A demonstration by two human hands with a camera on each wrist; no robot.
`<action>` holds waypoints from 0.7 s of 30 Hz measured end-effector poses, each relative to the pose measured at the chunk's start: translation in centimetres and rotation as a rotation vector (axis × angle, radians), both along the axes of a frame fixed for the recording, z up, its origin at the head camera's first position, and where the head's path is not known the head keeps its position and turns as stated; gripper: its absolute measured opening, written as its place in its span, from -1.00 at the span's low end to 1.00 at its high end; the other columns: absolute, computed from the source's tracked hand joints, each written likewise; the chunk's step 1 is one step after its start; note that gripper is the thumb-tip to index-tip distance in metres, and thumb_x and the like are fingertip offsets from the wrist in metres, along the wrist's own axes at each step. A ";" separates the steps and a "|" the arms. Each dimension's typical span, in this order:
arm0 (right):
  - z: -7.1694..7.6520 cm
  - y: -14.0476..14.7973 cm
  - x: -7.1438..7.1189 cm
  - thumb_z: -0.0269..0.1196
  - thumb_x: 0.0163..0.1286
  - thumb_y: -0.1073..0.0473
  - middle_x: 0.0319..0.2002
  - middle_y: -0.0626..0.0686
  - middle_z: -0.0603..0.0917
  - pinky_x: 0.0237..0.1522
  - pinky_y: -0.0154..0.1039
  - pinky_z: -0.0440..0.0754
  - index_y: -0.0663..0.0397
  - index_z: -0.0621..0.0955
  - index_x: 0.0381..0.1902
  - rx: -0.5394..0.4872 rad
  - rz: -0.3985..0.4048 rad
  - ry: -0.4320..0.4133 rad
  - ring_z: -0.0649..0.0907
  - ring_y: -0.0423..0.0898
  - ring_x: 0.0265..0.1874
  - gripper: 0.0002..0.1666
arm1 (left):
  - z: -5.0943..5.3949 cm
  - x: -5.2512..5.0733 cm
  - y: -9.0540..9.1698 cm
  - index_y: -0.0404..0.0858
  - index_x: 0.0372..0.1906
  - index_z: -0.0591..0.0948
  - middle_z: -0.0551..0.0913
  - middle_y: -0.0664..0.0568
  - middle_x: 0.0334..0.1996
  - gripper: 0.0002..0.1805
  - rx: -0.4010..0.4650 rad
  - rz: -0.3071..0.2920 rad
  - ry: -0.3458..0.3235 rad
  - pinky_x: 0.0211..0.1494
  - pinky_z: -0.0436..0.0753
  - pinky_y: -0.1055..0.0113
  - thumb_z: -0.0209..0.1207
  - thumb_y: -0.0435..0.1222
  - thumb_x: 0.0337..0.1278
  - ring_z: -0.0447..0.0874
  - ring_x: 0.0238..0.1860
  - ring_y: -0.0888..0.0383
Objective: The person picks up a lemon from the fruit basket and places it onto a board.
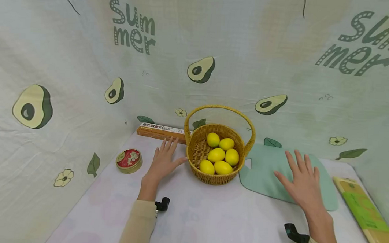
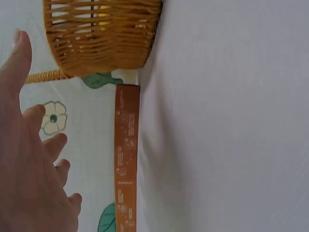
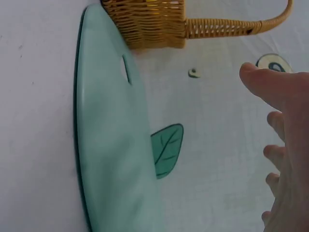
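Observation:
A wicker basket [image 1: 218,179] with a tall arched handle stands mid-table and holds several yellow lemons [image 1: 216,155]. Left of it, my left hand [image 1: 163,161] hovers with fingers spread and nothing in them, its thumb nearest the basket wall. Over a pale green cutting board [image 1: 264,176] is my right hand [image 1: 301,180], fingers also spread and holding nothing. The right wrist view shows that hand [image 3: 294,150] apart from the board. In the left wrist view, the orange pasta box [image 2: 126,159] lies beyond my left fingers.
A round red-and-gold tin [image 1: 129,161] sits at the table's left. At the right edge lies a long yellow-green packet [image 1: 366,215]. The pasta box's far end runs behind the basket. A printed cloth [image 1: 232,39] hangs behind and to the sides of the table.

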State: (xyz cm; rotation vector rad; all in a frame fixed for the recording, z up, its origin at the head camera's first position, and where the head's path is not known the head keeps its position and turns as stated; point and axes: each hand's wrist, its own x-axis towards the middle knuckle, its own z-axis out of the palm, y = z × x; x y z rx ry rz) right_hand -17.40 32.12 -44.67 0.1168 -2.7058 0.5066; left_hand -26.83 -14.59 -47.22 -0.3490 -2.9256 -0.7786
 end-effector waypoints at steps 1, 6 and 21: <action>0.3 -0.1 0.0 0.19 0.39 -0.27 0.62 0.18 -0.10 0.39 0.53 -0.28 -0.19 -0.02 0.62 -0.002 0.004 0.008 -0.25 0.22 0.60 0.02 | 0.0 0.0 0.2 0.17 0.61 -0.12 -0.15 0.06 0.64 0.03 -0.001 -0.006 -0.004 0.57 -0.18 -0.31 -0.03 0.44 0.16 -0.35 0.64 -0.08; 1.4 -1.0 -0.1 0.25 0.35 -0.23 0.61 0.15 -0.03 0.42 0.49 -0.29 -0.22 0.05 0.61 -0.020 0.055 0.081 -0.19 0.18 0.61 0.01 | 0.1 0.3 1.1 0.18 0.61 -0.15 -0.13 0.07 0.64 0.03 -0.007 -0.019 -0.024 0.58 -0.15 -0.29 -0.05 0.46 0.15 -0.33 0.64 -0.06; 3.8 -4.3 -0.3 0.48 0.11 0.09 0.53 0.21 0.22 0.46 0.34 0.05 -0.08 0.27 0.53 -0.111 0.255 0.264 0.13 0.31 0.52 0.05 | -0.3 1.0 2.1 0.16 0.61 -0.13 -0.10 0.06 0.63 0.05 0.025 -0.036 -0.025 0.57 -0.13 -0.30 0.01 0.43 0.15 -0.26 0.64 -0.11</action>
